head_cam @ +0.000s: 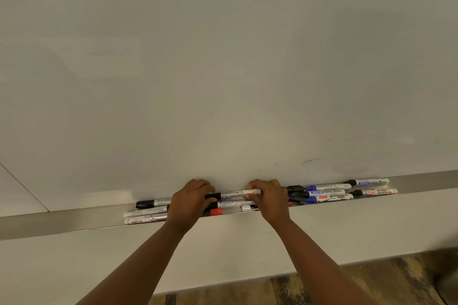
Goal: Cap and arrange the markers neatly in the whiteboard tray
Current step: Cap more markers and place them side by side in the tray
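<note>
A long metal whiteboard tray (pixel 74 220) runs under the whiteboard (pixel 223 69). I hold one white marker with a black cap (pixel 238 192) level just above the tray. My left hand (pixel 190 202) grips its black-capped end and my right hand (pixel 269 199) pinches its other end. Below it lie more markers, one with a red cap (pixel 216 211). Three markers (pixel 146 212) lie stacked at the left. Several blue- and black-capped markers (pixel 327 193) lie at the right, partly hidden behind my right hand.
The wall below the tray is plain white. A wooden floor (pixel 359 285) shows at the bottom right. A faint pen stroke (pixel 309 161) marks the board above the right markers.
</note>
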Demonstrator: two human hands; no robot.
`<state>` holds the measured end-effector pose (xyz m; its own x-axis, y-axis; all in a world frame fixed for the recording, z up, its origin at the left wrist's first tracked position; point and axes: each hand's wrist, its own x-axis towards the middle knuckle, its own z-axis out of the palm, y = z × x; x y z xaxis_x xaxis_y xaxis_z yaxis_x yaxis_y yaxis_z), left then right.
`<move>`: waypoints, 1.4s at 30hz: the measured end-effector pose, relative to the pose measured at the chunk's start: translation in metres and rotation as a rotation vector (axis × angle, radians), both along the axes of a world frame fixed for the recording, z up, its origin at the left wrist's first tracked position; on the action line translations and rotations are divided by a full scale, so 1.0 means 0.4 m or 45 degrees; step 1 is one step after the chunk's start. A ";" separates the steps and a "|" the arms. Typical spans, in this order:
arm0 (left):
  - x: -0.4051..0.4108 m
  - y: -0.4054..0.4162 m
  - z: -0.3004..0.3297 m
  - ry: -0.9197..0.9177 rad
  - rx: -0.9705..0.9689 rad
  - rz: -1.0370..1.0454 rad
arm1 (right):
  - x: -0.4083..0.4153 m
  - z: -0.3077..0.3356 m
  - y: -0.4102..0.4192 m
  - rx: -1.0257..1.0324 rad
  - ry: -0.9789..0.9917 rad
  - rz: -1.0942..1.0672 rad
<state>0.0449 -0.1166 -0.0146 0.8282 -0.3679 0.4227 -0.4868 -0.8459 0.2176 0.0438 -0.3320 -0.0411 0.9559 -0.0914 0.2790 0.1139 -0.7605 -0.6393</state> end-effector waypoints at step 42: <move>-0.020 -0.044 0.024 0.673 -0.442 -0.005 | -0.053 0.094 -0.094 0.485 0.211 0.285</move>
<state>0.0367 -0.1341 -0.0051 0.9568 -0.2861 0.0516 -0.2410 -0.6815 0.6910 0.0224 -0.3697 -0.0034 0.9927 0.0555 0.1073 0.1208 -0.4365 -0.8915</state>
